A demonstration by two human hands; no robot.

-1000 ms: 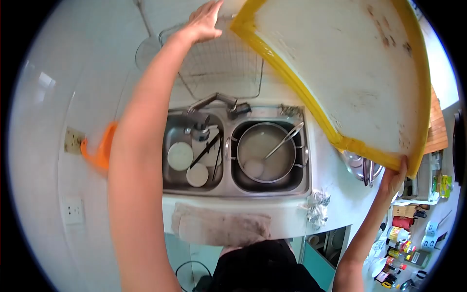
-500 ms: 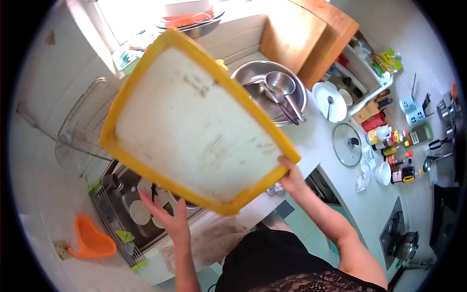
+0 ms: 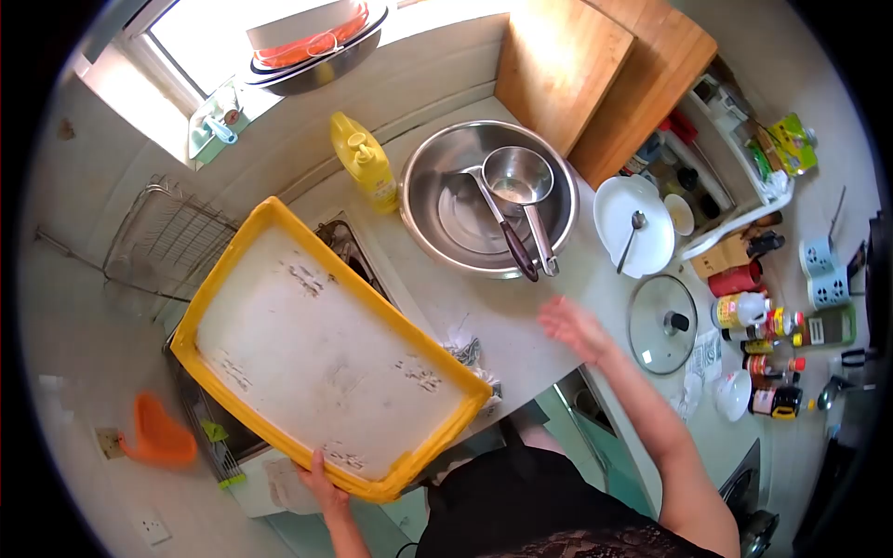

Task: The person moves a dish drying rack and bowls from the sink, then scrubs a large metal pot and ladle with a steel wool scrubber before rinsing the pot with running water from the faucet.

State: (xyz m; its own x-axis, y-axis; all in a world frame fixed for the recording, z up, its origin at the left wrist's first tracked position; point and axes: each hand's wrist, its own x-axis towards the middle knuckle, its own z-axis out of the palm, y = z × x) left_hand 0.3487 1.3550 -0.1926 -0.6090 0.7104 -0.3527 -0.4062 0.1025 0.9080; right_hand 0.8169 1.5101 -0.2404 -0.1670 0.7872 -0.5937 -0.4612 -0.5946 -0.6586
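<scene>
The left hand (image 3: 324, 485) grips the lower edge of a large white board (image 3: 335, 372) with yellow edging (image 3: 244, 423), its thumb lying on the near face and its other fingers mostly hidden beneath. The board is held at a slant over the sink (image 3: 244, 445), covering most of it, with scuffed dark marks scattered across the white surface. The right hand (image 3: 574, 327) is open and holds nothing, its fingers extended above the worktop (image 3: 530, 344), between a steel basin (image 3: 420, 206) and a glass lid (image 3: 651, 346) with a black knob. Inside the basin sit a small saucepan (image 3: 518, 177) and a utensil with a dark brown handle (image 3: 518, 249), both handles pointing toward the person. A yellow pump bottle (image 3: 367, 166) stands just beside the basin, and two wooden boards (image 3: 558, 70) lean upright behind it. On the other side of the basin is a white dish (image 3: 609, 212) with a spoon (image 3: 630, 244) lying in it. Crumpled foil (image 3: 467, 353) shows beside the white board's right edge, while a wire rack (image 3: 167, 237) is on the wall beyond its far left side.
</scene>
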